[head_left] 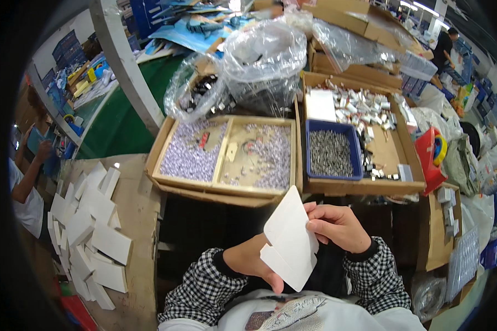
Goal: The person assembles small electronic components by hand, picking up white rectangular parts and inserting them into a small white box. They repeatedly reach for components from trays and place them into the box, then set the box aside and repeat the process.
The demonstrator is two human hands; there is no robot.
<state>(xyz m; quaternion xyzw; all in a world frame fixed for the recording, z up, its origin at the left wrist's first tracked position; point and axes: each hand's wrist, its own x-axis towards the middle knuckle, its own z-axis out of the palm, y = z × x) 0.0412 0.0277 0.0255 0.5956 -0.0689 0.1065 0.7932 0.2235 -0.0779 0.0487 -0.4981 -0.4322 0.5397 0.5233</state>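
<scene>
A flat white card blank (pixel 294 243) with rounded corners and notched edges is held tilted in front of my chest. My right hand (pixel 337 225) pinches its right edge between thumb and fingers. Behind the card's left side is my left hand (pixel 254 258), its thumb showing near the lower edge. The card hides the left fingers, but that hand appears to support it from behind. Beyond the card, a divided wooden tray (pixel 225 151) holds many small pale-purple pieces. Both my forearms wear black-and-white checked sleeves.
White flat boxes (pixel 111 243) lie heaped on the left table. A blue bin (pixel 360 160) of small dark metal parts sits in a cardboard tray (pixel 364 187). Plastic bags (pixel 265 60) stand behind. At right are a red holder (pixel 429 157) and a yellow tape roll (pixel 440 150). Other people work farther off.
</scene>
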